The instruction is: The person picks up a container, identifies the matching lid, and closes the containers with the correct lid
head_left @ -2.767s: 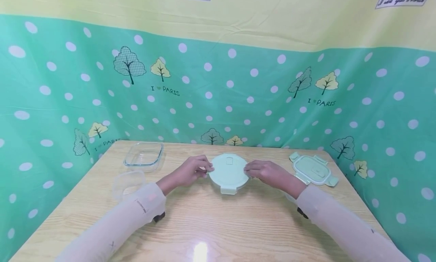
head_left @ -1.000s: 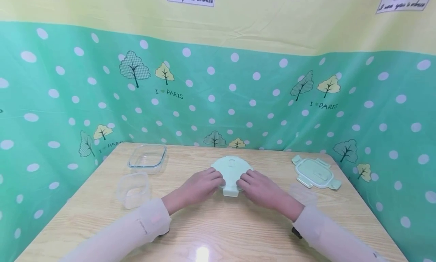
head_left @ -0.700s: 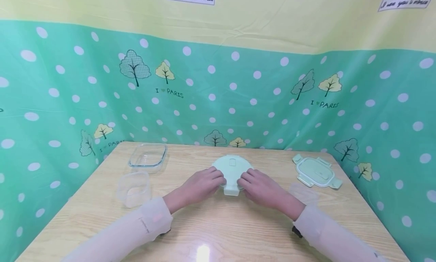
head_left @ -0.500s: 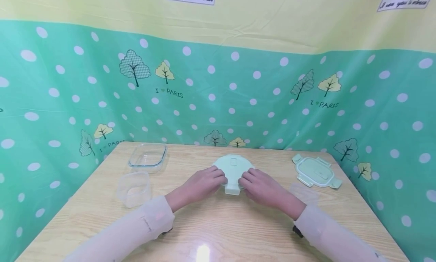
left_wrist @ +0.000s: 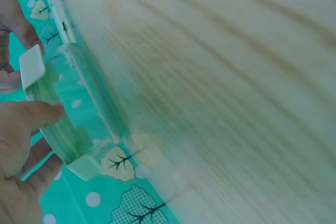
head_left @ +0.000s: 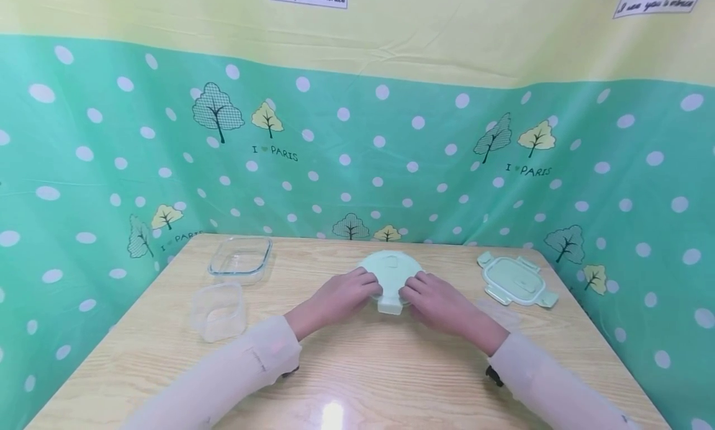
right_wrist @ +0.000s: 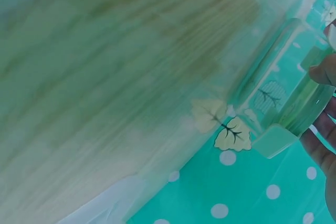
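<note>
A round clear food container with a pale green lid stands mid-table toward the back. My left hand grips its near left edge, and my right hand grips the near right. Between them the front latch sticks out. In the left wrist view, the left thumb presses the rim, with fingers curled over the lid's far side. The right wrist view shows the right thumb likewise on the rim, beside a flared-out latch and the clear body. Both palms are partly cut off in the wrist views.
At back left stands a square glass container; a clear plastic container is nearer. A pale green rectangular lid with flaps lies at right. Some clear plastic piece is partly behind the right forearm. A polka-dot cloth hangs behind.
Both hands have come from the container's left and right sides to its near edge, either side of the front latch. Lately container and hands have shifted slightly right and away.
</note>
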`<state>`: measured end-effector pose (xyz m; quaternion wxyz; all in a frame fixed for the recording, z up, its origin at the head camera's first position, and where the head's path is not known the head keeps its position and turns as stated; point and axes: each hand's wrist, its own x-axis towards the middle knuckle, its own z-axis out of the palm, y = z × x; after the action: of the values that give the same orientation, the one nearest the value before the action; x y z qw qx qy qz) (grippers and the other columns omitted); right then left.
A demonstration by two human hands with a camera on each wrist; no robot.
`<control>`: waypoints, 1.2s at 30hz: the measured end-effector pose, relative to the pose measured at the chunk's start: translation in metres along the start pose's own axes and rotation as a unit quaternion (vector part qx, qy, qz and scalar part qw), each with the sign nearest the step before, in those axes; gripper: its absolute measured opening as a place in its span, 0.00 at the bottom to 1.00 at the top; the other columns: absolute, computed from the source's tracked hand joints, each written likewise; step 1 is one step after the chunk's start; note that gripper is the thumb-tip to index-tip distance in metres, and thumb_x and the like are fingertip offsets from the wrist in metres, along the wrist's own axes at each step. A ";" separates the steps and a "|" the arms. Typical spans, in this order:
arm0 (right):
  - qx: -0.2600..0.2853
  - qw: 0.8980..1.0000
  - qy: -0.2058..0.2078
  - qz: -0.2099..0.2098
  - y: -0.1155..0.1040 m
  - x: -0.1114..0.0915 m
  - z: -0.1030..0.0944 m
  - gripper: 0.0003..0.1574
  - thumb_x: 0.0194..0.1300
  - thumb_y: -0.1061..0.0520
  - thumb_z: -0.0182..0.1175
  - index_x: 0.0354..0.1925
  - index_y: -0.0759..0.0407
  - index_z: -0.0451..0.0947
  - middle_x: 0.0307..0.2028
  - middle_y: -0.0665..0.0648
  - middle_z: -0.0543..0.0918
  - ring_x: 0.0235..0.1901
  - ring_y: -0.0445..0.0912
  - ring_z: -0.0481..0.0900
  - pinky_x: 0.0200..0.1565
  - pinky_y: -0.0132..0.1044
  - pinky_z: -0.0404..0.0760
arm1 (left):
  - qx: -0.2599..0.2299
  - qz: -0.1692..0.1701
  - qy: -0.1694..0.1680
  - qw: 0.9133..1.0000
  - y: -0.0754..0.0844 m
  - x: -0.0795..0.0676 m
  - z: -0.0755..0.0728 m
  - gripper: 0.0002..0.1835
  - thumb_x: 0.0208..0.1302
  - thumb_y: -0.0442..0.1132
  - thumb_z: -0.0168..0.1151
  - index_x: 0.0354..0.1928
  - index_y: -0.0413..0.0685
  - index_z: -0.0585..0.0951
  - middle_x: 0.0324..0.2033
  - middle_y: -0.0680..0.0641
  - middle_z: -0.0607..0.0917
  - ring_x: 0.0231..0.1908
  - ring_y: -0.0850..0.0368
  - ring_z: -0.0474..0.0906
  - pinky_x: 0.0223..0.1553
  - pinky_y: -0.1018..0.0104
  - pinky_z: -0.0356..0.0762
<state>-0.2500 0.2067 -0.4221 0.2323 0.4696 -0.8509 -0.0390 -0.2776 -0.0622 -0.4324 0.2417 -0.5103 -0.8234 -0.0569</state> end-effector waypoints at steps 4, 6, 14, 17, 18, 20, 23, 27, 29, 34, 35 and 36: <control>0.008 1.000 0.001 0.004 0.006 -0.004 0.000 0.22 0.56 0.62 0.75 0.47 0.56 0.78 0.41 0.51 0.80 0.40 0.46 0.76 0.44 0.37 0.82 | -0.014 -0.004 0.006 1.000 0.000 0.008 0.003 0.15 0.63 0.27 0.66 0.46 0.53 0.85 0.43 0.56 0.85 0.44 0.59 0.79 0.41 0.76 0.81; 0.016 1.000 0.004 0.008 0.010 -0.007 0.000 0.22 0.55 0.62 0.75 0.47 0.55 0.78 0.41 0.50 0.80 0.41 0.46 0.76 0.44 0.37 0.82 | -0.020 -0.002 0.013 1.000 -0.001 0.012 0.006 0.15 0.62 0.26 0.66 0.46 0.53 0.86 0.43 0.56 0.85 0.44 0.59 0.79 0.41 0.76 0.81; 0.027 0.999 0.011 0.027 0.022 -0.017 0.001 0.22 0.55 0.65 0.74 0.48 0.55 0.78 0.41 0.50 0.80 0.42 0.46 0.76 0.44 0.38 0.83 | -0.038 -0.022 -0.011 0.999 0.001 0.031 0.012 0.15 0.64 0.26 0.65 0.47 0.53 0.86 0.43 0.56 0.85 0.45 0.59 0.78 0.44 0.74 0.81; 0.024 0.999 0.010 0.031 0.026 -0.020 0.001 0.22 0.55 0.65 0.73 0.47 0.56 0.77 0.40 0.50 0.80 0.41 0.47 0.75 0.42 0.38 0.82 | -0.038 -0.030 -0.016 0.999 0.001 0.038 0.015 0.15 0.64 0.27 0.65 0.47 0.53 0.86 0.43 0.56 0.86 0.44 0.60 0.79 0.43 0.75 0.81; 0.022 0.999 0.009 0.032 0.028 -0.021 0.001 0.21 0.55 0.65 0.72 0.46 0.56 0.77 0.40 0.50 0.80 0.40 0.47 0.75 0.42 0.38 0.82 | -0.038 -0.033 -0.018 0.999 0.002 0.040 0.016 0.15 0.64 0.27 0.65 0.47 0.53 0.86 0.43 0.56 0.86 0.44 0.60 0.79 0.42 0.75 0.81; 0.019 0.999 0.008 0.035 0.032 -0.023 0.002 0.21 0.54 0.65 0.72 0.45 0.57 0.77 0.40 0.51 0.79 0.40 0.47 0.75 0.41 0.39 0.81 | -0.036 -0.039 -0.022 0.998 0.002 0.045 0.018 0.15 0.64 0.27 0.65 0.47 0.53 0.86 0.43 0.56 0.86 0.44 0.60 0.79 0.43 0.76 0.80; 0.018 0.999 0.007 0.043 0.037 -0.026 0.002 0.21 0.53 0.64 0.73 0.44 0.56 0.77 0.39 0.50 0.79 0.39 0.47 0.74 0.42 0.39 0.81 | -0.038 -0.047 -0.030 0.998 0.003 0.052 0.022 0.15 0.64 0.27 0.65 0.48 0.53 0.86 0.45 0.56 0.86 0.45 0.60 0.79 0.45 0.75 0.80; 0.021 0.998 0.001 0.060 0.042 -0.031 0.001 0.22 0.53 0.63 0.76 0.45 0.55 0.78 0.39 0.49 0.79 0.40 0.46 0.74 0.42 0.38 0.82 | -0.039 -0.055 -0.036 0.997 0.004 0.062 0.027 0.15 0.65 0.28 0.66 0.49 0.54 0.87 0.46 0.56 0.86 0.46 0.60 0.79 0.48 0.75 0.80; 0.023 0.997 -0.004 0.069 0.044 -0.034 -0.001 0.22 0.54 0.63 0.76 0.45 0.54 0.78 0.39 0.48 0.79 0.40 0.46 0.74 0.42 0.38 0.82 | -0.039 -0.059 -0.035 0.997 0.004 0.066 0.031 0.14 0.66 0.29 0.66 0.49 0.54 0.87 0.46 0.56 0.86 0.46 0.60 0.79 0.48 0.75 0.79; 0.028 0.996 -0.017 0.087 0.049 -0.038 -0.002 0.21 0.56 0.64 0.75 0.45 0.54 0.78 0.39 0.48 0.79 0.40 0.46 0.73 0.41 0.38 0.81 | -0.048 -0.069 -0.033 0.996 0.003 0.076 0.038 0.13 0.67 0.30 0.66 0.49 0.55 0.87 0.46 0.57 0.87 0.47 0.60 0.79 0.49 0.74 0.79; 0.029 0.995 -0.020 0.090 0.050 -0.039 -0.003 0.20 0.56 0.64 0.75 0.45 0.54 0.78 0.39 0.49 0.79 0.40 0.46 0.73 0.41 0.38 0.81 | -0.051 -0.071 -0.032 0.996 0.004 0.078 0.039 0.14 0.66 0.29 0.66 0.48 0.55 0.87 0.45 0.56 0.87 0.47 0.60 0.79 0.49 0.75 0.79; 0.031 0.995 -0.022 0.095 0.051 -0.040 -0.002 0.20 0.56 0.64 0.75 0.45 0.55 0.78 0.39 0.49 0.79 0.40 0.46 0.74 0.41 0.38 0.81 | -0.054 -0.074 -0.033 0.995 0.004 0.080 0.040 0.14 0.66 0.29 0.67 0.48 0.55 0.87 0.45 0.56 0.87 0.47 0.60 0.79 0.49 0.75 0.79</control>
<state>-0.2710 0.2685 -0.4196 0.2010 0.3930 -0.8973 -0.0007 -0.3165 0.0181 -0.4319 0.1813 -0.4620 -0.8621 -0.1023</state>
